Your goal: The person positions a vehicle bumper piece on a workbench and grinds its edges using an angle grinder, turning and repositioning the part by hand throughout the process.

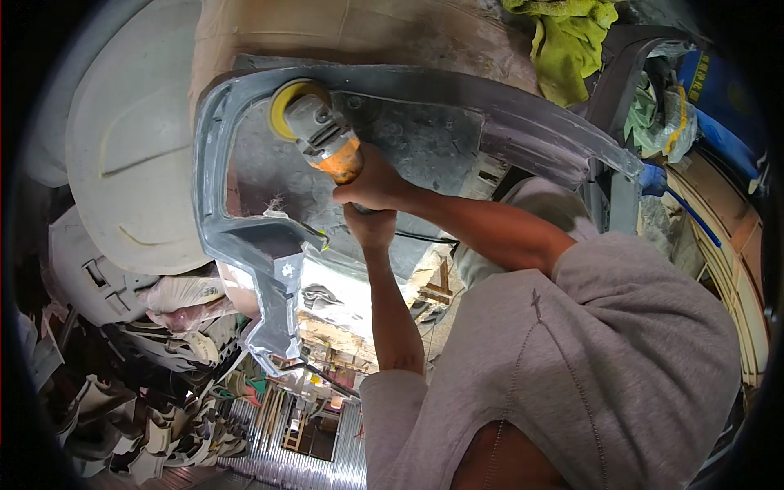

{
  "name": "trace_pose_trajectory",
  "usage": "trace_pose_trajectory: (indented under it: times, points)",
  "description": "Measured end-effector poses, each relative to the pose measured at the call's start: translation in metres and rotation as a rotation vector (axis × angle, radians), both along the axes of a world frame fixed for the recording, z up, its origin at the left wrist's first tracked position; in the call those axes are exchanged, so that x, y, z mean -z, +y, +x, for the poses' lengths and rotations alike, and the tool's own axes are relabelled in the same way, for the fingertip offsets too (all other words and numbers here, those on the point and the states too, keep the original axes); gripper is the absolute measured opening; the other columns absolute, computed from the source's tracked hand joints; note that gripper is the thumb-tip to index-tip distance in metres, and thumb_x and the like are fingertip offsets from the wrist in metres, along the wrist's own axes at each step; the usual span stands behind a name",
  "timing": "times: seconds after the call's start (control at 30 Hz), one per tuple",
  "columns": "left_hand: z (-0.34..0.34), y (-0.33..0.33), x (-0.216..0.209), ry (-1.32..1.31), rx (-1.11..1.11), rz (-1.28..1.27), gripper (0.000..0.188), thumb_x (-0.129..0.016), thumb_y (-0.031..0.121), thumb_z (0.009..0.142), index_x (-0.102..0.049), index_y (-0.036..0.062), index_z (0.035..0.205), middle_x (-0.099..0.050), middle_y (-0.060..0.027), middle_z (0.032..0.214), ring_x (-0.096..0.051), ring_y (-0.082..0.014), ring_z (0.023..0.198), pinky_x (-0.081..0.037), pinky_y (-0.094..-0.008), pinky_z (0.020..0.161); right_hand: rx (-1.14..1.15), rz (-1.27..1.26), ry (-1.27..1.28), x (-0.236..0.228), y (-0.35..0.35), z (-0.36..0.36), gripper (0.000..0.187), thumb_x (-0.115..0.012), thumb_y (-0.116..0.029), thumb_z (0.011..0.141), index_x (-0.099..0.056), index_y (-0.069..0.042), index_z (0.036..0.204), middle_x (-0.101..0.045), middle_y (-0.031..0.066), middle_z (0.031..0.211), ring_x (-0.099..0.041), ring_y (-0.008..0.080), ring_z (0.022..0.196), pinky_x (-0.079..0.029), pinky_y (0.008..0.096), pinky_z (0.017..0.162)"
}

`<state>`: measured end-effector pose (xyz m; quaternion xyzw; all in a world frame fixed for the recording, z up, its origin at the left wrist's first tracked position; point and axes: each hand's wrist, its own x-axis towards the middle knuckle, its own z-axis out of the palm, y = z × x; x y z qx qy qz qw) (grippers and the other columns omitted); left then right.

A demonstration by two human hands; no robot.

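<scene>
An orange and grey angle grinder (pixel 331 145) with a round yellow disc (pixel 286 106) is gripped by both hands. Closed round the upper part of its body is my right hand (pixel 380 180). My left hand (pixel 371 224) wraps the rear end just below, its fingers partly hidden. The disc lies against or just over the inner upper-left edge of a long, curved grey part like a car bumper (pixel 214 171); contact cannot be made out. Whitish scuffs run along that part's edges. Behind its opening lies a dark, dusty sheet (pixel 416 135). A dark cord runs from near my hands.
Brown cardboard (pixel 367 28) covers the surface beyond. A yellow-green cloth (pixel 567 49) hangs at the upper right, near a blue container (pixel 723 106) and a clear plastic bag (pixel 678 122). Large grey panels (pixel 139 155) stand at left. Stacked moulded parts (pixel 155 425) fill the lower left.
</scene>
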<state>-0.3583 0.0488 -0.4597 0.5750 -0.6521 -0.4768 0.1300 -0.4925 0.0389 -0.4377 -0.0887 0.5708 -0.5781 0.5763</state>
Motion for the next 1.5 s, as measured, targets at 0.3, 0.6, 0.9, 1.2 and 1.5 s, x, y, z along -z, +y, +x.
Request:
trace_pose_trajectory:
  times: [0.3,0.6,0.9,1.2,1.5]
  points:
    - [0.002,-0.01,0.0,0.079,-0.002,-0.07,0.045,-0.081,0.008,0.074,-0.06,-0.0054,0.111,-0.068,-0.0093,0.104,-0.063,-0.0165,0.09,-0.05,-0.0301,0.081,-0.004,-0.142,0.083,0.0,-0.015,0.005,0.063,-0.083,-0.016,0.058,-0.063,0.0,0.116,-0.071,0.0148,0.098,-0.069,0.0244,0.091,-0.053,0.0356,0.087]
    - [0.0,-0.003,-0.003,-0.014,0.089,-0.065,0.059,-0.081,0.01,0.067,-0.055,-0.0067,0.117,-0.066,-0.0145,0.105,-0.065,-0.0209,0.094,-0.051,-0.0351,0.083,0.045,0.018,0.05,0.022,0.003,0.016,0.058,-0.082,-0.01,0.061,-0.061,-0.002,0.115,-0.069,0.0103,0.101,-0.066,0.0184,0.094,-0.052,0.0335,0.085]
    - [0.004,-0.013,-0.005,-0.016,0.019,0.103,0.06,-0.082,0.01,0.065,-0.056,-0.0041,0.116,-0.065,-0.0125,0.108,-0.064,-0.0189,0.097,-0.05,-0.0326,0.086,0.044,-0.027,0.044,0.016,-0.003,0.013,0.057,-0.082,-0.01,0.06,-0.062,-0.002,0.112,-0.069,0.0102,0.1,-0.066,0.0197,0.093,-0.052,0.034,0.086]
    - [0.033,-0.016,0.017,-0.003,0.017,-0.016,0.058,-0.082,0.01,0.068,-0.055,-0.0029,0.117,-0.065,-0.0107,0.105,-0.063,-0.019,0.094,-0.05,-0.0331,0.084,0.052,-0.101,0.036,0.005,-0.007,0.018,0.057,-0.082,-0.011,0.061,-0.062,0.0,0.113,-0.069,0.0103,0.1,-0.067,0.0202,0.094,-0.053,0.035,0.087]
    - [0.032,-0.007,0.013,0.01,0.046,-0.081,0.051,-0.081,0.009,0.071,-0.056,-0.0031,0.114,-0.066,-0.0083,0.102,-0.061,-0.0137,0.089,-0.05,-0.0281,0.08,0.088,-0.075,0.024,0.015,0.001,0.03,0.059,-0.082,-0.011,0.06,-0.06,0.0,0.114,-0.069,0.0118,0.1,-0.067,0.0223,0.094,-0.053,0.0361,0.087]
